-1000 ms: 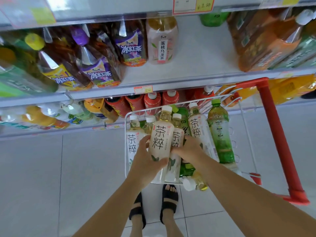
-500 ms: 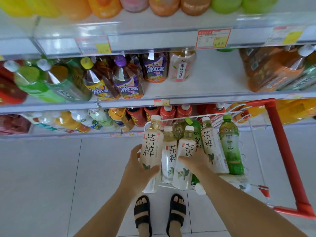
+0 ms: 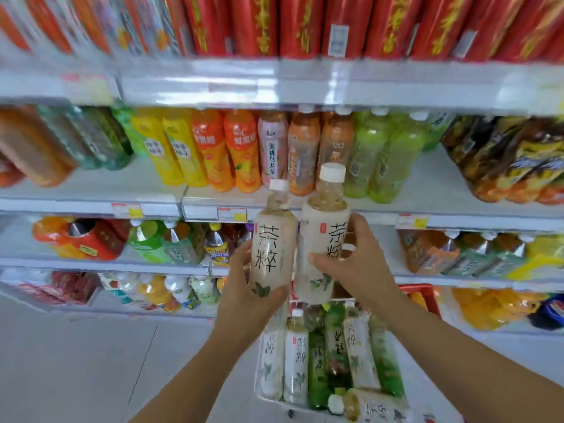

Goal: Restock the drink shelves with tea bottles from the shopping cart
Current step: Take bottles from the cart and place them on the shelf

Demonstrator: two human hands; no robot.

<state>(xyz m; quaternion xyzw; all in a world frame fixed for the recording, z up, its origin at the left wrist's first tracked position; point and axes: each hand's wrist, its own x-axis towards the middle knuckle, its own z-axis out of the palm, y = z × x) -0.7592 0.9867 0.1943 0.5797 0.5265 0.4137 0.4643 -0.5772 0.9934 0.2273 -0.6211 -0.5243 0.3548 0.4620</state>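
My left hand (image 3: 244, 300) grips a pale tea bottle (image 3: 271, 239) with a white cap and black characters, held upright. My right hand (image 3: 357, 264) grips a second, matching tea bottle (image 3: 323, 236) right beside it. Both bottles are raised in front of the drink shelves, level with the second shelf edge (image 3: 305, 212). Below my hands the white wire shopping cart (image 3: 265, 395) holds several more tea bottles, pale ones (image 3: 296, 358) and green ones (image 3: 335, 352).
The shelf (image 3: 91, 190) behind the bottles carries rows of yellow, orange, pink and green drinks (image 3: 244, 148). Red packs (image 3: 335, 22) fill the top shelf. Larger bottles stand on lower shelves. The cart's red frame (image 3: 424, 297) is at the right. Grey floor tiles (image 3: 91, 361) lie to the left.
Both hands lifted their tea bottles up out of the cart to shelf height. My view tilted upward, so higher shelves now show.
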